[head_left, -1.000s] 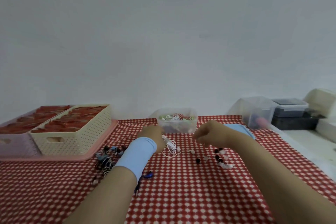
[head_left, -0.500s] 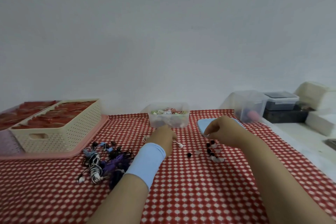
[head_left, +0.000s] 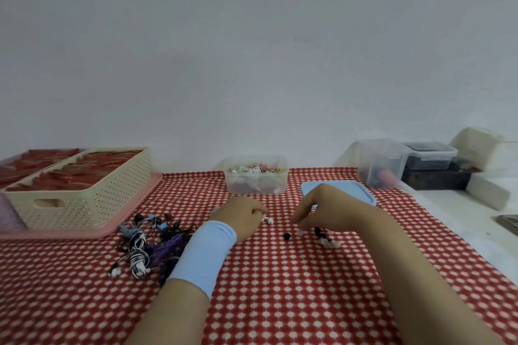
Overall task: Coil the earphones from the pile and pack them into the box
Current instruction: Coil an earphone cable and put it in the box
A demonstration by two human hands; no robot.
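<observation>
My left hand [head_left: 241, 217], with a light blue wristband, grips white earphones; one white earbud [head_left: 269, 220] pokes out to the right of my fist. My right hand [head_left: 322, 209] is curled, its bunched fingertips down on a pale ear tip [head_left: 300, 232] among small black and white ear tips [head_left: 328, 241] on the checked cloth. A tangled pile of earphones [head_left: 148, 244] lies left of my left forearm. The clear plastic box [head_left: 256, 186], holding coiled earphones, stands just behind my hands. Its blue lid [head_left: 354, 190] lies to the right, partly behind my right hand.
A cream perforated basket [head_left: 92, 193] with red contents sits on a pink tray [head_left: 84, 232] at the left. More clear and dark containers [head_left: 384, 162] and white blocks [head_left: 487, 190] stand at the right, beside the table's white edge.
My right hand dropped from beside the earphones to the ear tips on the cloth. My left hand closed round the white earphones, so the loose loops are hidden. The view shifted right.
</observation>
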